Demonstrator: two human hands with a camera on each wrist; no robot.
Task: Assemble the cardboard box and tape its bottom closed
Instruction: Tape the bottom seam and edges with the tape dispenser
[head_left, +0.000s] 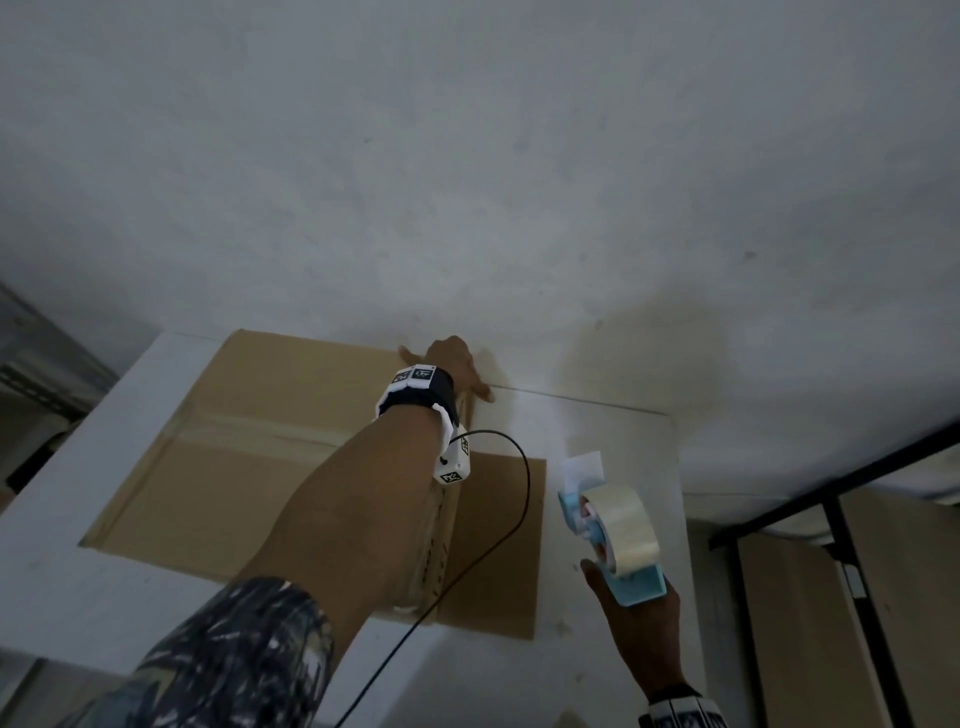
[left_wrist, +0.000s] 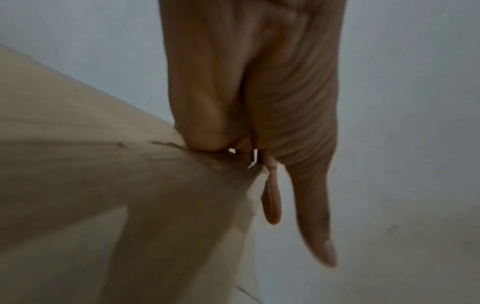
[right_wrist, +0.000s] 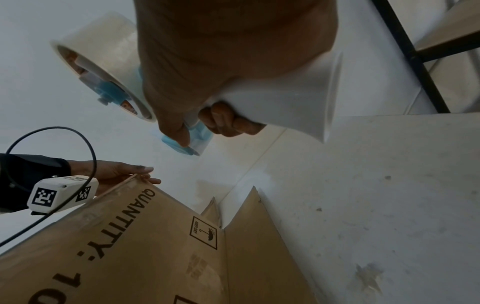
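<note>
A white table (head_left: 62, 571) stands against a stained wall (head_left: 467, 156).

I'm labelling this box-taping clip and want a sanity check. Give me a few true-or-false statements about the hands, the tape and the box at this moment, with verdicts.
1. The right hand holds a blue tape dispenser. True.
2. The dispenser is pressed against the cardboard box. False: it is held in the air to the right of the box, apart from it.
3. The left hand holds the box's far right corner, next to the wall. True.
4. The box's upward face has no tape. False: a tape strip already runs along its seam.
5. One side of the box is printed QUANTITY. True.
</note>
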